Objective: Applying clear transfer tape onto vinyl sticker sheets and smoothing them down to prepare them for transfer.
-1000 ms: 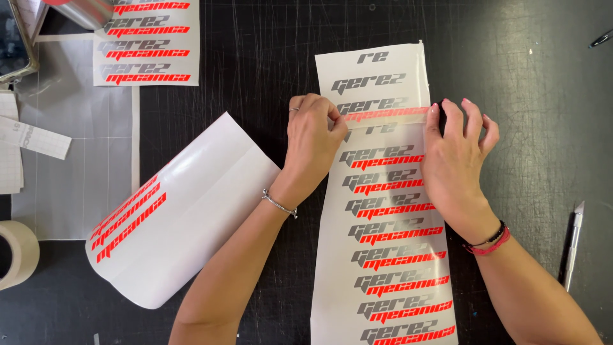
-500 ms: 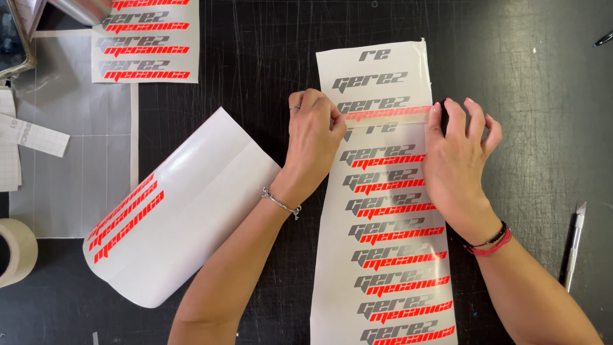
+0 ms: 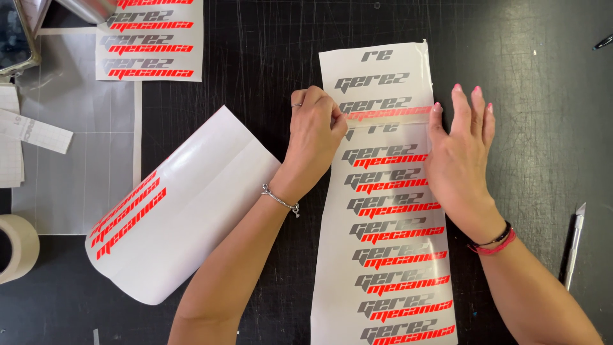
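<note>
A long white sticker sheet (image 3: pixel 389 255) with rows of grey and red lettering lies upright on the black cutting mat (image 3: pixel 268 64). A narrow strip of translucent tape (image 3: pixel 389 115) runs across one row near the top. My left hand (image 3: pixel 314 137) pinches the strip's left end at the sheet's left edge. My right hand (image 3: pixel 461 156) rests flat by the sheet's right edge, fingers spread, its thumb against the strip's right end.
A curled white sheet (image 3: pixel 179 204) with red lettering lies to the left. Another lettered sheet (image 3: pixel 150 41) sits at top left on a grey gridded mat (image 3: pixel 70 166). A tape roll (image 3: pixel 16 246) is at the left edge, a craft knife (image 3: pixel 573 243) at the right.
The view has shifted slightly. My hands stay on the tape strip, with the right hand's fingers a little straighter than before.
</note>
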